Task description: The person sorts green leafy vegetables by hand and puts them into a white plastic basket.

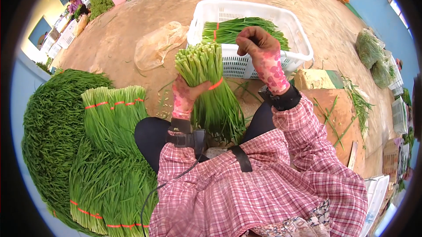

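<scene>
My left hand [187, 94] is wrapped round a thick bunch of garlic chives [216, 112], upright in front of me with its pale cut ends on top. An orange-red band [216, 83] goes round the bunch by my thumb. The green leaves hang down between my knees. Up and to the right of the bunch, my right hand [259, 43] is raised in front of the white plastic crate [292, 15]. Its fingers are curled in against the thumb; whatever they may hold is hidden. In the crate lie banded green chives [250, 28].
Tied bundles of chives [112, 136] are stacked at my left against a large green heap [52, 123]. A clear plastic bag [160, 46] lies left of the crate. On my right is a brown board [329, 118] with loose leaves. People [74, 4] are at the far left.
</scene>
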The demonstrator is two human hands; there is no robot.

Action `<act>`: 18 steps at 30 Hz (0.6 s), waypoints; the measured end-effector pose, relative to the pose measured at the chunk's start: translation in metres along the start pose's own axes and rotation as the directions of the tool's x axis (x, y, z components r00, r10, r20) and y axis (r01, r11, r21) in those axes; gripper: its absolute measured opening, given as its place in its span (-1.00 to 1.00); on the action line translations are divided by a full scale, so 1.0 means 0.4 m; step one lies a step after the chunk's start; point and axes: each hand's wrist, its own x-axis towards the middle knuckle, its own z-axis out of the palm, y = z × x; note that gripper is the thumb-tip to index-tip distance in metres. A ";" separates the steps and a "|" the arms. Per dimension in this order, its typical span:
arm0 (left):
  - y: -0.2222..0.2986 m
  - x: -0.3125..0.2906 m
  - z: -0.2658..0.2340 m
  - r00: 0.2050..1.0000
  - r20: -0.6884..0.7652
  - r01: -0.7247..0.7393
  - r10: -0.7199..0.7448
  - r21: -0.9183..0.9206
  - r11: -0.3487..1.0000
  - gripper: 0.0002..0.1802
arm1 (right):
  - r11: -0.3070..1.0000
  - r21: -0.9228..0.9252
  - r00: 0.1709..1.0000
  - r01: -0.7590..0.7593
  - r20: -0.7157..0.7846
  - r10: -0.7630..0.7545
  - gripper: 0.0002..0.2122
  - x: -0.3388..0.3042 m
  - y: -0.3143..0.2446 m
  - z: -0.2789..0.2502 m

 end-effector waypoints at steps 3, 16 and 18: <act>0.062 0.009 0.035 0.987 0.098 0.137 -0.128 -0.091 0.986 -0.32 | 0.995 -0.089 0.999 0.045 -0.009 -0.046 -0.75 -0.002 0.023 -0.008; 0.095 -0.004 0.046 0.910 0.287 0.361 -0.298 -0.199 0.911 -0.27 | 0.983 -0.110 0.987 0.144 0.084 -0.136 -0.81 0.011 0.016 -0.008; 0.085 -0.004 0.049 0.916 0.296 0.310 -0.270 -0.100 0.945 -0.33 | 0.800 -0.465 0.886 0.378 0.432 -0.168 -0.74 -0.013 -0.042 -0.004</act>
